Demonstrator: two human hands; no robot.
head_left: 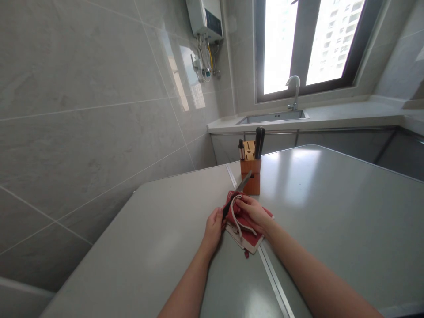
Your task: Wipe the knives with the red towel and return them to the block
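Note:
A red cloth (245,229) with a white edge and cord lies on the grey table (159,247). My right hand (253,213) presses down on the cloth, fingers curled over it. My left hand (214,225) is closed on the dark handle of a knife (243,181). Its blade lies over the cloth and points up toward a wooden knife block (251,173). Two dark-handled tools stand in the block, just beyond the cloth.
A tiled wall (82,110) runs along the left of the table. Behind it, a counter holds a sink (273,117) and a tap (294,90) under a bright window. A water heater (205,17) hangs on the wall. A metal seam (274,282) divides the table.

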